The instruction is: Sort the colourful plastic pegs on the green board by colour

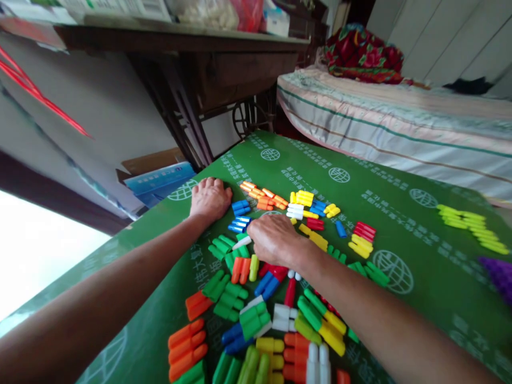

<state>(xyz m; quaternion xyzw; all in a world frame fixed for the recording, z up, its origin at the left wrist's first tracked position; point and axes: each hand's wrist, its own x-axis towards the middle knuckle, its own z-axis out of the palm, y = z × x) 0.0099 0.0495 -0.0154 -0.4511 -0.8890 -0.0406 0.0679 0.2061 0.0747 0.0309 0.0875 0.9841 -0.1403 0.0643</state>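
Note:
My left hand [210,201] rests on the green tabletop [300,160] near its left edge, back up. Its fingers bend down on the far side, where their tips are hidden. Just right of it lie blue plastic building pieces [240,208]. My right hand [274,238] is closed over the middle of the scattered pieces, with its fingertips turned down and hidden. Beside those fingers are a shiny blue piece [239,224] and a white piece [241,243]; whether the hand grips either one, I cannot tell. Green pieces [222,246] and an orange piece [240,270] lie below it.
Orange pieces [264,196], yellow pieces [302,198] and red pieces [364,231] lie farther back. Lime pieces [472,226] and a purple object [498,277] are at right. A bed [392,117], a sewing-machine table [180,40] and a cardboard box [154,160] stand around.

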